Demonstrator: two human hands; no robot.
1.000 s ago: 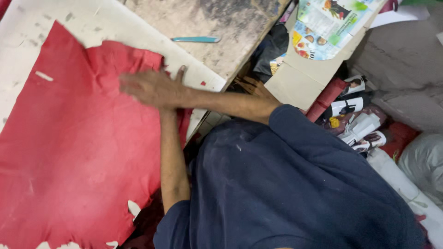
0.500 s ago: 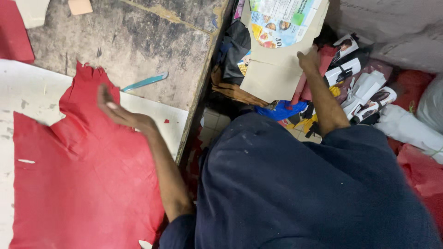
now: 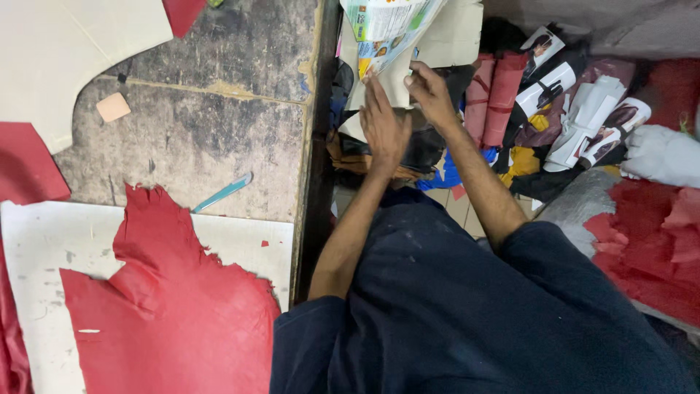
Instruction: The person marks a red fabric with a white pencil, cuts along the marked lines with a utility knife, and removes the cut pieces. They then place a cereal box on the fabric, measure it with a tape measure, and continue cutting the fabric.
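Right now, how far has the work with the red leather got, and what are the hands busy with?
Done: the red leather hide lies spread on the white cutting board, its top edge ragged. In hand: both hands are off the table at the pile beside it, the left hand and right hand touching a beige card sheet. Left: the blue knife lies untouched on the worn tabletop.

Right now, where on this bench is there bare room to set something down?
The worn grey tabletop lies bare between the white board, the teal tool and the red leather. Right of the table edge it is crowded: both hands are in piled rolls and packets.
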